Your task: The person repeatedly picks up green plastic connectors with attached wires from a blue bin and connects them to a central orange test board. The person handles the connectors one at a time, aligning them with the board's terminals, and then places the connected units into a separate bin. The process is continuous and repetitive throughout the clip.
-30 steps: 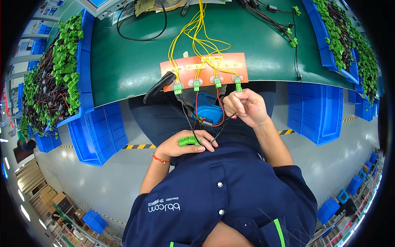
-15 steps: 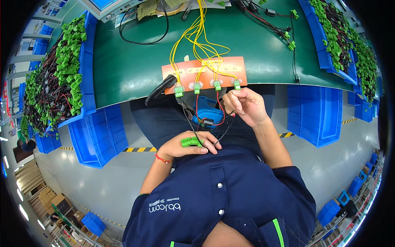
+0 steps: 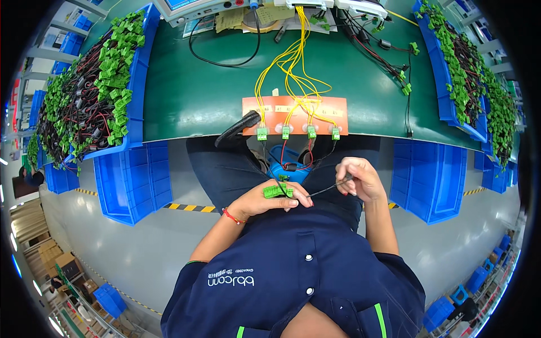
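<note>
My left hand [image 3: 255,201] is closed in front of my body, with a row of green terminal blocks [image 3: 276,191] held between thumb and index finger. A thin black cable [image 3: 325,190] runs from its fingers across to my right hand [image 3: 366,179], whose thumb and fingertips pinch the other part. What the cable's pinched end looks like is hidden. Beyond both hands, an orange board [image 3: 273,117] sits at the table edge. Several green connectors [image 3: 285,132] are lined up along its near side, joined to yellow wires [image 3: 296,50] behind; red and black leads hang in front.
A blue bin [image 3: 138,84] heaped with green-ended cables stands on the left of the green table [image 3: 191,96]; a similar bin [image 3: 445,90] stands right. Empty-looking blue crates [image 3: 135,186] sit below. An instrument [image 3: 194,11] and loose cables [image 3: 366,42] lie at the back.
My right hand has come away from the rightmost connector on the board, back toward me and slightly right, pinching the black cable. My left hand keeps its hold. The whole view has shifted a little.
</note>
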`<state>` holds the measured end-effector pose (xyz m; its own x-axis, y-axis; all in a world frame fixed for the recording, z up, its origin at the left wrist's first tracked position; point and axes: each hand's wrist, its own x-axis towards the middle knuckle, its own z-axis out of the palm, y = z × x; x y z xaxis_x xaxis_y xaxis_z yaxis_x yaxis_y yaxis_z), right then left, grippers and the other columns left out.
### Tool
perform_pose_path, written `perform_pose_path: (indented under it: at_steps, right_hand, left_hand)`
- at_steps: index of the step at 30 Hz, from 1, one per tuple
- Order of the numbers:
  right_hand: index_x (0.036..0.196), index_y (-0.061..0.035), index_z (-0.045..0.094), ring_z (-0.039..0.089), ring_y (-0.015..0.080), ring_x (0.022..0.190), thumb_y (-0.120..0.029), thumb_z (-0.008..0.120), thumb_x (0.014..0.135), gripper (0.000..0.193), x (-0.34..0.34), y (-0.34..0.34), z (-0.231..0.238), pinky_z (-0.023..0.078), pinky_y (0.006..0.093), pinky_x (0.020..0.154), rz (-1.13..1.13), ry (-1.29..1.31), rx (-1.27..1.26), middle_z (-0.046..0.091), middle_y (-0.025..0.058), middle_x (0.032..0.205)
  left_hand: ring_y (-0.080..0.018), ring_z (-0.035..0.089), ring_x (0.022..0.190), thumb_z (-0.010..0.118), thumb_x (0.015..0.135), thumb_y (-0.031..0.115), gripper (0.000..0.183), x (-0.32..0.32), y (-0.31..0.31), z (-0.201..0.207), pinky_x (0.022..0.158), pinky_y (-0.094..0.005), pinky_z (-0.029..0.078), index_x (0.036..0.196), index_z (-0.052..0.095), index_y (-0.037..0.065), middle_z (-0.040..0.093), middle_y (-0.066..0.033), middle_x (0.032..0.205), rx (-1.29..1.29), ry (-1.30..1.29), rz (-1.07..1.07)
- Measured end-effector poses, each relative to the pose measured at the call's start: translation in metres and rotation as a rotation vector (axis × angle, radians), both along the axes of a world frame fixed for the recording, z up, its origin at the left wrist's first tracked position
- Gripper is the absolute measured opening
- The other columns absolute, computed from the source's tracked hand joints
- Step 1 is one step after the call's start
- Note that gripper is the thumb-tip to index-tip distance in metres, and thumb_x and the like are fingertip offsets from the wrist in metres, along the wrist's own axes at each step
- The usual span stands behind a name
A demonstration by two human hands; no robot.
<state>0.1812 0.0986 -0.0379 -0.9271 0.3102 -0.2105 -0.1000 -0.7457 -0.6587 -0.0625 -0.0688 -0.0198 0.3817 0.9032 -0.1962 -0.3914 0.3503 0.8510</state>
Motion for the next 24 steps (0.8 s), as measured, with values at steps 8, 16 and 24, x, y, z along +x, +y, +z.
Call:
perform_pose_path:
  at_steps: [8,16,24]
  right_hand:
    - [0.097,0.0054,0.064,0.063,0.0207,0.057,-0.021,0.066,0.096,0.027,-0.018,0.000,0.005,0.053,0.0350,0.063,0.060,0.130,-0.003,0.064,0.0116,0.069]
    - [0.100,0.0041,0.065,0.064,0.0187,0.057,-0.019,0.064,0.098,0.023,-0.024,-0.004,0.002,0.054,0.0345,0.069,0.056,0.103,-0.019,0.064,0.0101,0.068]
    - [0.113,0.0033,0.065,0.064,0.0165,0.100,-0.019,0.065,0.097,0.027,-0.023,0.007,0.026,0.051,0.0311,0.089,0.003,-0.472,1.016,0.068,0.0098,0.110]
  left_hand:
    - [-0.0089,0.051,0.070,0.061,0.097,0.018,0.030,-0.027,-0.025,-0.014,0.061,-0.0243,0.041,0.117,0.068,-0.002,0.069,-0.0072,0.103,-0.145,0.118,0.328]
    - [-0.0152,0.060,0.105,0.046,0.107,0.027,0.038,-0.027,-0.012,-0.002,0.095,-0.0293,0.044,0.126,0.064,0.000,0.068,-0.0069,0.116,0.026,0.411,0.850]
    - [-0.0095,0.055,0.066,0.043,0.109,0.031,0.040,0.011,0.031,0.011,0.065,-0.0254,0.045,0.117,0.062,-0.003,0.058,-0.0019,0.075,-0.099,-0.033,0.783]
